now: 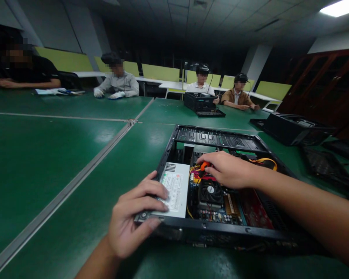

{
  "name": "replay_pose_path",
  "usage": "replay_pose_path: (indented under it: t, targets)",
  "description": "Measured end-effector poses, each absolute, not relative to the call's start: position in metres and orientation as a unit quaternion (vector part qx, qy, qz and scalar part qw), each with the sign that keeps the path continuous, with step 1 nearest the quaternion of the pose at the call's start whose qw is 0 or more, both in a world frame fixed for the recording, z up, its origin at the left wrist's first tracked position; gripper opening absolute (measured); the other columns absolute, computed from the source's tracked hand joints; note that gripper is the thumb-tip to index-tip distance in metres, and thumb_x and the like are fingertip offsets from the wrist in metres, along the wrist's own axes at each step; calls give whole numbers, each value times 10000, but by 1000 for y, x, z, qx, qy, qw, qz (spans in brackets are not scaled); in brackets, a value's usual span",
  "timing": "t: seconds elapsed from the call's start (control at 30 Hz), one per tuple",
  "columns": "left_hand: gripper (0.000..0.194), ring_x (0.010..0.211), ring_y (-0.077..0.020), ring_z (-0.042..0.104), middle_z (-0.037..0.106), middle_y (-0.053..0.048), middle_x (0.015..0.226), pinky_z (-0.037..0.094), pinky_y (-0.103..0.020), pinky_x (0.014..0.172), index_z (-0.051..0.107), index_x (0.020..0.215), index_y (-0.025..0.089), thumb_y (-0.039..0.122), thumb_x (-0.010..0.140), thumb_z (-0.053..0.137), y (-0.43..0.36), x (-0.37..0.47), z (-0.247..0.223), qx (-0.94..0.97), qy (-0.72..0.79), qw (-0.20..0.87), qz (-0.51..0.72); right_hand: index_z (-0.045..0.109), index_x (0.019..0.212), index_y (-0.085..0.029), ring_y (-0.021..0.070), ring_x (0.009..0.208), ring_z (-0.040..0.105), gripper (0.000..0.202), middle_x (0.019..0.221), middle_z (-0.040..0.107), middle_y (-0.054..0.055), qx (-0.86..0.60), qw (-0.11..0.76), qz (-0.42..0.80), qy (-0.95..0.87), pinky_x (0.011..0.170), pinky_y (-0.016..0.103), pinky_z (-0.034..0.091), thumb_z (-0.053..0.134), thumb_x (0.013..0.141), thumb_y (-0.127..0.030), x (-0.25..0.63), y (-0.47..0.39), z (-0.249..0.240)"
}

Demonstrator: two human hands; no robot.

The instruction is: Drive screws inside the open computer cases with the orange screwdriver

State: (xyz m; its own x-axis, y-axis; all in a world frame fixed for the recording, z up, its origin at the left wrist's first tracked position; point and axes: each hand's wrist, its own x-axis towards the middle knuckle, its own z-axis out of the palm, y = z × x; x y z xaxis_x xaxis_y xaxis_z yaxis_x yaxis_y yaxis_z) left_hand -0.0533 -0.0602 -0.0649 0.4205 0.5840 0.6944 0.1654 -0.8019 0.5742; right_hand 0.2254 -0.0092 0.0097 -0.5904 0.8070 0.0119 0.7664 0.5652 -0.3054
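A black computer case point(205, 226) lies on its side in front of me with its interior exposed. My left hand point(136, 211) rests on its near left corner, the fingers lying apart over the grey power supply point(177, 190) and the thumb by the case's rim. Reaching in from the right, my right hand point(231, 168) has its thumb and fingers closed round a small orange piece point(205, 166) among the power cables point(195, 169). What kind of piece it is, I cannot tell. The CPU fan point(211, 192) sits just below that hand, above the motherboard point(218, 217).
The green table point(75, 155) has a metal seam strip point(87, 170) at left. Another black case point(299, 128) and dark panels point(328, 166) lie to the right. Several people sit across the table, one behind an open case point(199, 101), another wearing gloves point(116, 95).
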Motion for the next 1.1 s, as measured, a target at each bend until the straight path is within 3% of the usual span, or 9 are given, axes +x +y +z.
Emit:
replay_pose_path:
  t: [0.43,0.53,0.63,0.73,0.83,0.9,1.0,1.07,1.1]
  targets:
    - [177,889,-209,664,713,-52,893,348,-488,1128,727,850,212,315,853,583,-61,-52,-65,809,231,212,497,647,1197,-127,252,1065,638,320,1165,694,118,-440,74,121,-887,962,369,463,494,916,-115,227,-7,5]
    - [207,877,-216,665,716,-60,872,359,-496,1121,728,824,207,349,855,582,-62,-51,-64,805,245,212,498,678,1129,-154,254,955,670,259,1050,725,114,-455,59,89,-884,851,356,493,513,965,-269,224,-2,5]
    - [213,879,-216,662,715,-63,872,356,-498,1124,730,823,206,354,856,581,-62,-50,-65,803,245,214,500,718,893,-171,262,791,680,387,805,721,107,-518,38,37,-853,726,356,494,513,962,-492,222,5,1]
    - [226,893,-219,664,715,-63,875,346,-497,1130,734,829,206,369,867,581,-61,-51,-67,805,235,215,501,706,969,-169,252,900,677,261,934,729,102,-498,60,95,-860,817,366,499,537,960,-367,222,9,-5]
    - [325,905,-228,676,732,-67,910,337,-484,1135,742,856,209,478,878,561,-58,-56,-65,813,224,221,490,557,1280,-150,204,1070,636,361,1168,678,102,-411,128,265,-863,947,341,478,528,923,-190,226,7,2]
    - [431,917,-238,689,749,-70,948,352,-471,1126,745,925,214,578,875,519,-55,-60,-55,825,225,230,465,439,1371,-122,197,1043,641,461,1120,668,111,-392,225,348,-821,926,334,499,483,917,-188,237,-5,22]
    - [370,928,-227,704,769,-47,958,451,-406,1044,742,985,236,530,892,538,-53,-58,-25,854,285,217,378,492,1266,-196,163,727,633,437,931,627,42,-389,450,349,-724,793,352,540,411,840,-143,277,-42,66]
    - [240,891,-202,710,771,-28,947,529,-322,901,744,960,245,421,891,595,-55,-44,2,876,339,184,289,582,1097,-262,88,450,443,385,775,560,-19,-413,545,298,-666,749,383,542,451,764,-118,318,-80,82]
    - [207,863,-191,709,769,-23,937,544,-286,827,744,946,245,392,885,611,-56,-32,15,886,354,168,247,631,1026,-286,100,460,437,325,736,548,-14,-463,571,230,-637,724,379,536,512,762,-140,341,-99,82]
